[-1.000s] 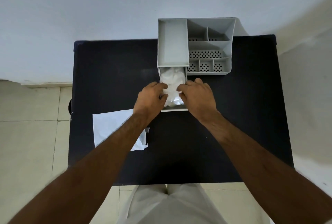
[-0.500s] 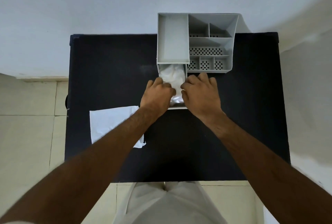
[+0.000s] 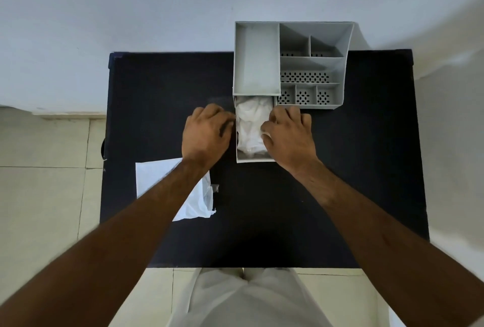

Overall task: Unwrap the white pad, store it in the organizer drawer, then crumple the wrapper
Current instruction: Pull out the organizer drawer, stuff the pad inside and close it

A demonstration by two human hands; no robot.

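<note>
Pad [image 3: 252, 124] in open drawer [image 3: 255, 159] | left hand [image 3: 207, 135] curled, empty; right hand [image 3: 289, 138] pressing pad | wrapper [image 3: 154, 177] flat at table's [image 3: 366, 169] left edge, uncrumpled

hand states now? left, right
Left hand: curled beside the pulled-out grey plastic drawer; grip cannot be told.
Right hand: fingers on crumpled white pad; grasp unclear.

Both of your bare forearms reach forward and converge ahead of you. Your left hand [image 3: 207, 134] is palm down, fingers curled loosely under. Your right hand [image 3: 289, 134] lies level with it, knuckles up, its fingertips [image 3: 265, 127] bent inward toward the left.
</note>
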